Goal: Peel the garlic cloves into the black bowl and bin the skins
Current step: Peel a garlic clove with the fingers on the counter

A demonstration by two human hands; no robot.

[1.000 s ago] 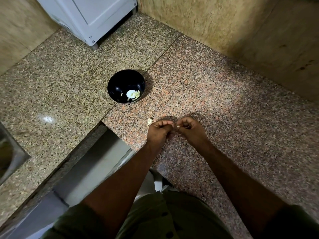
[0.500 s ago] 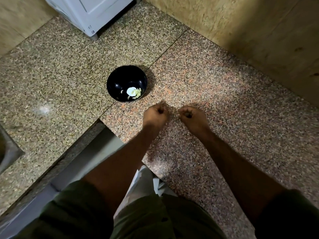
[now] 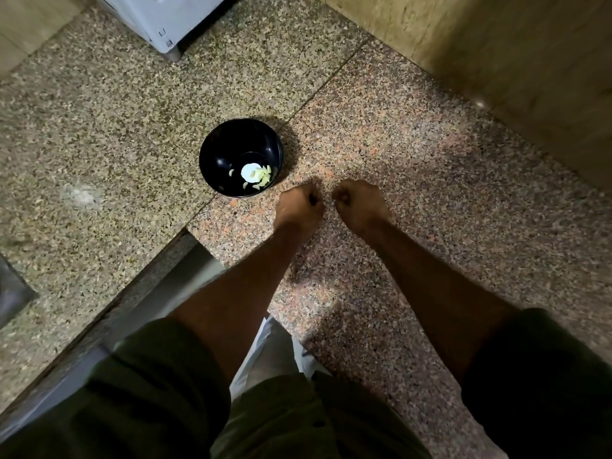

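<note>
Garlic cloves (image 3: 260, 177), peeled and pale, lie at the bottom of the black bowl (image 3: 228, 150), which stands on the speckled granite counter (image 3: 430, 180). We see our left hand (image 3: 298, 207) just right of the bowl and our right hand (image 3: 359, 205) just beside it, the two apart by a narrow gap. Both are curled into loose fists over the counter; we cannot tell whether either pinches a clove or skin, since the fingers hide it. A white appliance (image 3: 165, 18) stands at the counter's far end. Dark green sleeves (image 3: 149, 376) cover our upper arms.
</note>
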